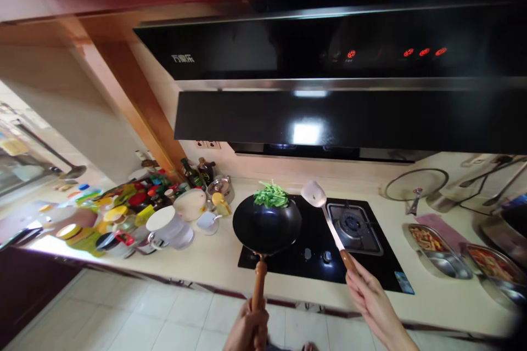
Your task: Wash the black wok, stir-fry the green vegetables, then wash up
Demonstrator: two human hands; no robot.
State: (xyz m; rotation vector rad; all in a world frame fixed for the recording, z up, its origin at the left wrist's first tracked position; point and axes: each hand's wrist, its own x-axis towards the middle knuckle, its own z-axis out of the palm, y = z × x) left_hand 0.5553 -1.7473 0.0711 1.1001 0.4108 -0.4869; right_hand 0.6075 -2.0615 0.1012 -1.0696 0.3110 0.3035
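Over the left side of the hob (313, 241) the black wok (267, 226), judged heavy and stiff, is held tilted by its wooden handle (259, 284) in the closed left hand (249, 332), loose greens (270, 196) heaped at its far rim, while the spatula (313, 193) is clasped in the right hand (370, 299).

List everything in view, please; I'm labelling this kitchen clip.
range hood: one, black, above the hob
hob: one, black, in the counter
wok: one, black, tilted over the hob
greens: one heap, green, wok's far rim
spatula: one, pale blade, right of wok
glass lid: one, clear, against right wall
trays: two, steel, counter right
jars and cups: many, mixed, counter left
left grip: one, bare, shut on wok handle
right grip: one, bare, shut on spatula handle
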